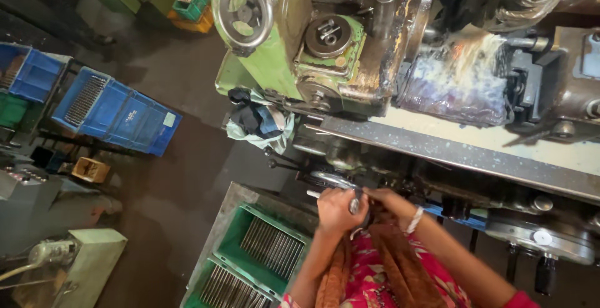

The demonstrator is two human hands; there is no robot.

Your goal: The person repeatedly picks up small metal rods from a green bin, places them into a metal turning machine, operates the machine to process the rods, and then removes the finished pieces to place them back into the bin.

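My left hand [335, 211] is closed around a short shiny metal rod [354, 205], held close in front of my chest. My right hand [382, 200] meets it from the right, fingers touching the same rod and a dark bit of cloth; a pale bangle sits on that wrist. Both hands hover just below the front edge of a large green lathe-like machine [275, 45]. A green crate [265, 255] with rows of similar metal rods stands right below my left arm.
The machine has a handwheel [242, 11] at top left, a rag [259, 123] hanging from it, and a wet cloth-covered part [459, 83] on its bed. Blue crates [119, 114] with rods stand on the dark floor at left. Another grey-green machine [69, 264] sits bottom left.
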